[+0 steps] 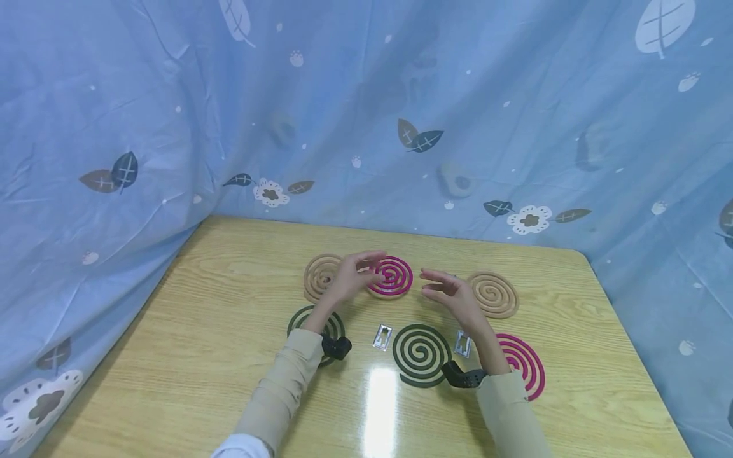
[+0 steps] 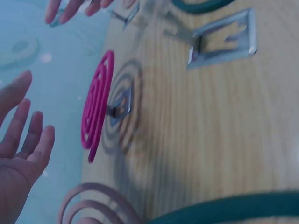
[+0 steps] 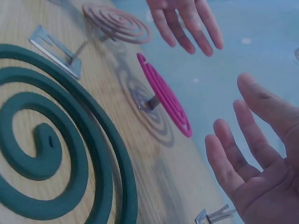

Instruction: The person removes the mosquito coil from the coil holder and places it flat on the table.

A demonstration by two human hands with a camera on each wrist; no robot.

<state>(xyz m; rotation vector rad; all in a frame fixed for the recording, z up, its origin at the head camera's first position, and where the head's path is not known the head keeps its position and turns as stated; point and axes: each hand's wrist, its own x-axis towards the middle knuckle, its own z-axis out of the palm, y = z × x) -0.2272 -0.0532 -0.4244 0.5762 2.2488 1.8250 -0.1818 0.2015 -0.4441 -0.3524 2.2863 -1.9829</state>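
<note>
A pink mosquito coil [image 1: 389, 275] stands raised on a metal coil stand [image 2: 122, 108], above the table between the two hands. My left hand [image 1: 356, 273] is in the air at its left, fingers extended and holding nothing. From the right, my right hand [image 1: 455, 299] faces it across a gap, its fingers loosely spread with nothing in them. In both wrist views the coil [image 3: 166, 95] is apart from the fingers. A tan coil [image 1: 307, 280] lies behind the left hand, partly hidden by it. Another tan coil [image 1: 491, 294] is beside the right hand.
A green coil [image 1: 420, 355] lies at the front middle; a second green coil [image 1: 290, 327] is partly under the left forearm. The right forearm partly covers another pink coil [image 1: 538, 372]. Metal stands [image 1: 389, 338] lie on the wooden table [image 1: 229, 318]. A blue curtain [image 1: 355, 114] hangs behind.
</note>
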